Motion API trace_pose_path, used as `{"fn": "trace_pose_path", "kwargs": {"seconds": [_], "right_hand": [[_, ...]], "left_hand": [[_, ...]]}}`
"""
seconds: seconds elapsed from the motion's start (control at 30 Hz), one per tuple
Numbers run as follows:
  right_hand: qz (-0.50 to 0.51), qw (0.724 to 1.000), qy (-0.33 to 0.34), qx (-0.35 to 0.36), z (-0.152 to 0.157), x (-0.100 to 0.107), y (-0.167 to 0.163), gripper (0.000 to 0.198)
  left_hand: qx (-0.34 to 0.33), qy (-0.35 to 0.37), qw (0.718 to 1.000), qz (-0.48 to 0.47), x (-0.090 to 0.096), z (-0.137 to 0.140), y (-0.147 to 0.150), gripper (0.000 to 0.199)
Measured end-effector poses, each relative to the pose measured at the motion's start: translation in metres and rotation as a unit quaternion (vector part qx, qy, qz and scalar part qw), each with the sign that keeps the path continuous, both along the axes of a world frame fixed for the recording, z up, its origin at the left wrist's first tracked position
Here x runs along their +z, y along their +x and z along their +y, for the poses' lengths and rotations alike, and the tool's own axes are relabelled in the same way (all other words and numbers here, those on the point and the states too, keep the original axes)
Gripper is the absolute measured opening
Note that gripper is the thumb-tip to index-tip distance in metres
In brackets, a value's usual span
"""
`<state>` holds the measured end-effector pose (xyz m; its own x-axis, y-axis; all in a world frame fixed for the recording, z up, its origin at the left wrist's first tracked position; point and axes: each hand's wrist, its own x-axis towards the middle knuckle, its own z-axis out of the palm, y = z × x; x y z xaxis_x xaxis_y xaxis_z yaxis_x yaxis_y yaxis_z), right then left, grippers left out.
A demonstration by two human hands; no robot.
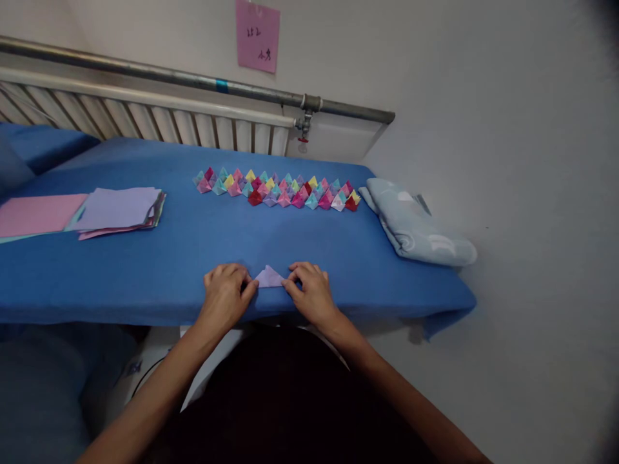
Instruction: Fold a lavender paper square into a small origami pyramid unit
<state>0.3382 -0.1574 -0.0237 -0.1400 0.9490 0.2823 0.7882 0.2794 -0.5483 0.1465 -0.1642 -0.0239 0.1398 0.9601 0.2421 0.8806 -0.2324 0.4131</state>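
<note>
Between my two hands, a small folded sheet of lilac paper (pixel 269 278) lies near the front edge of the blue-covered table (pixel 193 258), roughly triangular with its peak pointing away from me. My left hand (pixel 227 288) pinches its left corner between thumb and fingers. At the right corner, the thumb and fingertips of my right hand (pixel 309 290) grip the paper in the same way. Beyond them stand rows of small folded paper pieces (pixel 285 190) in pink, red, yellow, turquoise and lilac, set close together.
A stack of lilac and other coloured paper (pixel 118 209) lies at left, beside pink sheets (pixel 41 214). On the right, a folded light-blue blanket (pixel 411 225) rests against the wall. A radiator (pixel 184 125) and a metal pipe (pixel 159 69) run behind the table; a pink note (pixel 258 35) hangs above.
</note>
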Motion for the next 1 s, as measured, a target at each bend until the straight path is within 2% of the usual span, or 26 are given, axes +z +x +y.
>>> {"fn": "trace_pose_path", "kwargs": {"seconds": [0.37, 0.43, 0.5, 0.6, 0.63, 0.77, 1.0], "right_hand": [[-0.021, 1.0, 0.0, -0.012, 0.0, 0.0, -0.003, 0.017], [-0.027, 1.0, 0.003, -0.013, 0.001, -0.001, -0.004, 0.017], [-0.031, 0.999, 0.005, -0.014, 0.001, -0.003, -0.004, 0.017], [-0.034, 0.999, 0.008, -0.015, 0.001, -0.004, -0.004, 0.016], [-0.035, 0.999, 0.009, -0.016, 0.001, -0.004, -0.004, 0.015], [-0.034, 0.999, 0.012, -0.015, 0.001, -0.005, -0.004, 0.014], [-0.041, 0.999, -0.001, -0.013, 0.001, -0.001, -0.003, 0.015]], "left_hand": [[0.007, 0.021, 0.999, 0.03, -0.002, 0.001, 0.002, 0.02], [0.005, 0.047, 0.998, 0.036, -0.004, 0.001, 0.001, 0.02], [-0.004, 0.104, 0.994, 0.041, -0.007, 0.0, 0.001, 0.018], [-0.066, 0.212, 0.973, 0.063, -0.009, 0.001, 0.0, 0.009], [-0.102, 0.234, 0.964, 0.074, -0.01, 0.002, 0.0, 0.013], [-0.211, 0.26, 0.937, 0.105, -0.011, 0.005, -0.002, 0.025], [-0.221, 0.266, 0.933, 0.103, -0.013, 0.004, -0.004, 0.026]]}}
